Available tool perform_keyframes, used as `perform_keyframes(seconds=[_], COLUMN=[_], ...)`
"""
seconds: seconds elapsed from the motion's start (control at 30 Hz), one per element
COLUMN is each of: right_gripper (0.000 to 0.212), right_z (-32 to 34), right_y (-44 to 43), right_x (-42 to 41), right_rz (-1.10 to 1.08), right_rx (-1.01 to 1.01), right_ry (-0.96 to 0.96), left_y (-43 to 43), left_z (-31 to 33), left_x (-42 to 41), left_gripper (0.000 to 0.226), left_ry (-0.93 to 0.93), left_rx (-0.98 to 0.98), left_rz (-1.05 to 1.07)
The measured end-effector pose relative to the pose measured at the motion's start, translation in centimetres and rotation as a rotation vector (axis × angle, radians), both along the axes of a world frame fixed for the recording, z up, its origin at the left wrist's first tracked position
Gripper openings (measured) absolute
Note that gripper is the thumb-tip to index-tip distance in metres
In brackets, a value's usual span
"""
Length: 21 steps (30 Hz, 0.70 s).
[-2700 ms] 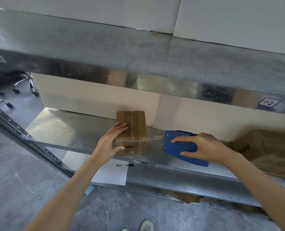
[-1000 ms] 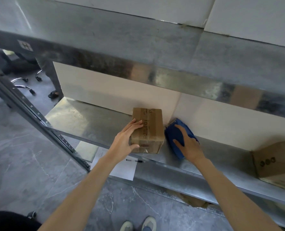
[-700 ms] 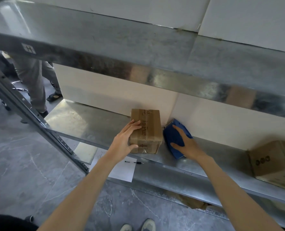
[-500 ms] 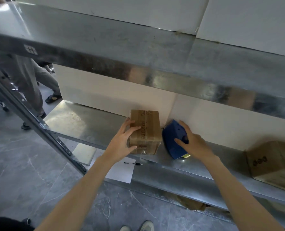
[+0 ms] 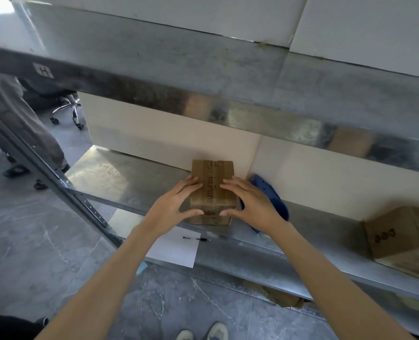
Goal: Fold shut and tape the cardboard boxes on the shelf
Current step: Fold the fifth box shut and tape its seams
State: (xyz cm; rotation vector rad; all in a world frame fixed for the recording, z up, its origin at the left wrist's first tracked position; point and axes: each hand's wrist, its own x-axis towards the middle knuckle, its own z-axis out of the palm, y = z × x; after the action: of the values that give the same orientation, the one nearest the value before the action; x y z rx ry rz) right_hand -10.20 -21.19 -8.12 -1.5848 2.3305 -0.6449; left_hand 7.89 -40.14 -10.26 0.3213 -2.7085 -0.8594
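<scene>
Galvanized steel shelf [image 5: 120, 177] carries the small cardboard box [image 5: 213, 173] at its front edge, flaps down, tape along the top seam. The left hand [image 5: 174, 207] and right hand [image 5: 250, 204] press on it, each grip spread: fingers nearly straight on top, thumbs on the front face, clasping nothing. Best to rub outward from the seam and down the front so the tape ends bond. The blue tape dispenser [image 5: 274, 200] lies just beside the box.

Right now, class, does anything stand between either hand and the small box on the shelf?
Nothing visible does. The left hand and right hand both touch the small box, fingers on top, thumbs on its front. The blue tape dispenser lies beside it, behind the right hand.
</scene>
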Motion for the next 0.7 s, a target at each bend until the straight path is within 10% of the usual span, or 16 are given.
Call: perform_keyframes(seconds=[0.7], right_gripper=[0.049], right_z=[-1.5], right_y=[-1.4], right_x=[3.3], right_rz=[-0.301], right_rx=[-0.183], right_ry=[-0.050], left_y=[2.6], left_z=[-0.7], left_x=[-1.4], left_gripper=[0.037], left_ry=[0.291], left_rx=[0.188], left_rz=[0.256])
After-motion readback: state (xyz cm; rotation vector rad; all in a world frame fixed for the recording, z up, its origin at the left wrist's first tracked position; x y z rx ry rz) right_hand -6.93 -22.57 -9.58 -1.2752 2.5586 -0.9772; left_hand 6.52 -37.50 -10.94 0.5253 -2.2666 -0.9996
